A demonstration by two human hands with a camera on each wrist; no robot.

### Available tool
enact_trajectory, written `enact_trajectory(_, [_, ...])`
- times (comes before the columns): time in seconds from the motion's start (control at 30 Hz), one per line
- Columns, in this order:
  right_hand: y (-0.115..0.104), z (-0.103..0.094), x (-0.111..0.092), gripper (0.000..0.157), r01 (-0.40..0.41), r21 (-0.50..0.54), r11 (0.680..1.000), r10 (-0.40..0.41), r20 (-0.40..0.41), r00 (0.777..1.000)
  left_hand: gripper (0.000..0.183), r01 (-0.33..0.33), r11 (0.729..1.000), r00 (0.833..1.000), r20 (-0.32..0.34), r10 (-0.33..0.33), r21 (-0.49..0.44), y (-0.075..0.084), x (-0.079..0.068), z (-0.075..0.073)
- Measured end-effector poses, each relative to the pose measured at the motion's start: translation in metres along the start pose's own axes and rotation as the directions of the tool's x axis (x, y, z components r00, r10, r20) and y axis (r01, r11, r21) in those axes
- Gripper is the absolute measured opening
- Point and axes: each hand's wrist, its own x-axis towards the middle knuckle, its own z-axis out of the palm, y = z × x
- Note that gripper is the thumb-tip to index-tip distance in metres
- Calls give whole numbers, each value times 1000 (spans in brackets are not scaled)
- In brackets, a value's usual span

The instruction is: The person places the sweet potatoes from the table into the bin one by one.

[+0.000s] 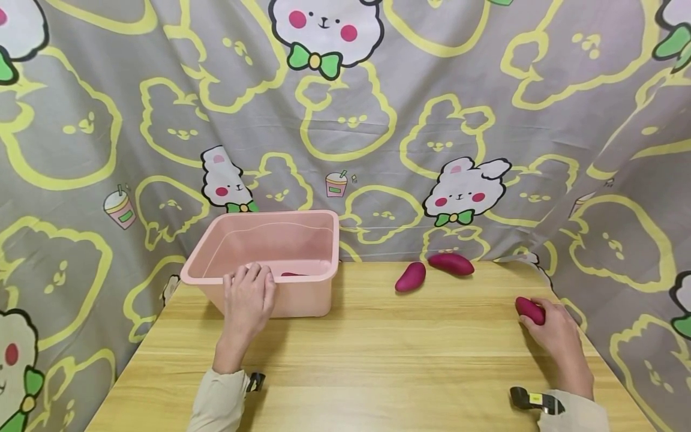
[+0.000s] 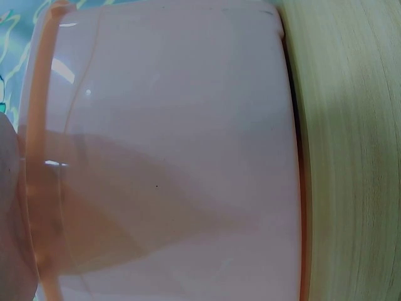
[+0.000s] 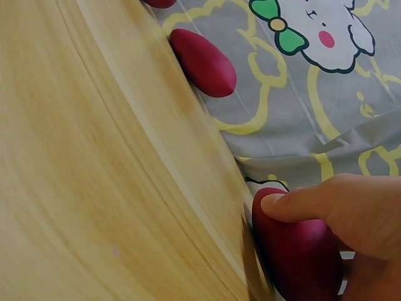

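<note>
A pink plastic bin (image 1: 302,300) stands at the left of the table, with a dark red piece (image 1: 294,274) partly visible inside. My left hand (image 1: 249,300) grips the bin's front rim, its fingers curled over the edge; the left wrist view shows mostly the bin's outer wall (image 2: 175,157). At the right side of the table, my right hand (image 1: 558,336) holds a dark red sweet potato (image 1: 530,311) between thumb and fingers. Close to the tabletop in the right wrist view, that sweet potato (image 3: 294,251) has the thumb across its upper end.
Two more sweet potatoes lie near the table's back edge, one in front (image 1: 411,278) and one behind it to the right (image 1: 451,264). A grey curtain (image 1: 367,138) with cartoon prints hangs round the wooden table (image 1: 378,360) at the back and sides.
</note>
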Motion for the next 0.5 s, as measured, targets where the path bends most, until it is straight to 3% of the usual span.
enact_trajectory(0.5, [-5, -4, 3, 49, -18, -1, 1000, 18, 49, 999, 37, -8, 1000, 1000, -14, 8, 5, 0, 0, 1])
